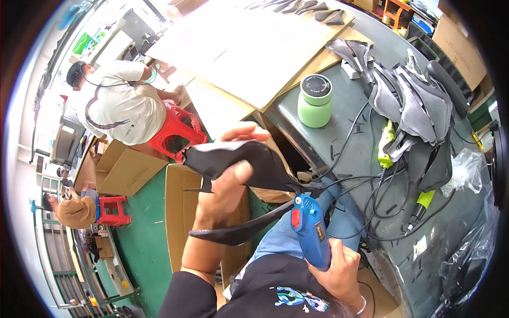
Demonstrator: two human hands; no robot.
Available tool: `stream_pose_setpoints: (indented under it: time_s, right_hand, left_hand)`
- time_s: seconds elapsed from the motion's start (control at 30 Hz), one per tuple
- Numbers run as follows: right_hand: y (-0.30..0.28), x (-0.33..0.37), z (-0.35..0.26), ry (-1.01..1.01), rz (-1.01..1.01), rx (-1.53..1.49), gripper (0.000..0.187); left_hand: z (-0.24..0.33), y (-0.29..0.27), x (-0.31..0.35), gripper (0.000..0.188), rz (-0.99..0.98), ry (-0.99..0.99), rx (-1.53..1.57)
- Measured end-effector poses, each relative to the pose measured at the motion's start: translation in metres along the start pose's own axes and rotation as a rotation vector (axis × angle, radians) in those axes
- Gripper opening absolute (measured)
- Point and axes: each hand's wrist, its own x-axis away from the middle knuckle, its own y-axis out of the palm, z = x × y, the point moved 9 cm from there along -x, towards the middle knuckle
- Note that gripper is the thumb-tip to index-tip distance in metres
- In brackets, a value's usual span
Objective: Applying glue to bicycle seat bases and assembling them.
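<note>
My left hand (233, 177) grips a black, curved, two-armed piece (260, 161) between thumb and fingers, holding it up over my lap. One arm of the piece lies across my palm; the other hangs lower, beside my left forearm. Wrapped around the lower part of a blue handheld power tool (314, 233) with a red switch is my right hand (340, 267). The tool's top end is close to where the piece's two arms join. Whether it touches the piece there I cannot tell.
On the grey table (350, 153) stand a green lidded jar (315, 100) and a pile of grey two-armed pieces (411, 98). Nearby lie a yellow-green corded tool (386, 143), tangled black cables and dark scraps. An open cardboard box (183, 212) stands left; two people sit on red stools (177, 132).
</note>
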Motion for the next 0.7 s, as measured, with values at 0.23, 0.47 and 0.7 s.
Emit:
stream_pose_setpoints:
  time_s: [0.23, 0.47, 0.7]
  right_hand:
    - [-0.007, 0.001, -0.001, -0.019, -0.002, 0.069, 0.045]
    - [-0.008, 0.0, -0.003, -0.001, -0.006, -0.037, 0.043]
    - [-0.012, -0.004, -0.009, -0.026, -0.009, -0.123, 0.042]
  left_hand:
    - [-0.003, 0.005, 0.021, 0.03, 0.258, 0.089, 0.086]
    - [-0.011, 0.012, 0.028, 0.031, 0.346, 0.098, 0.106]
    - [-0.012, 0.021, 0.034, 0.033, 0.349, 0.237, 0.045]
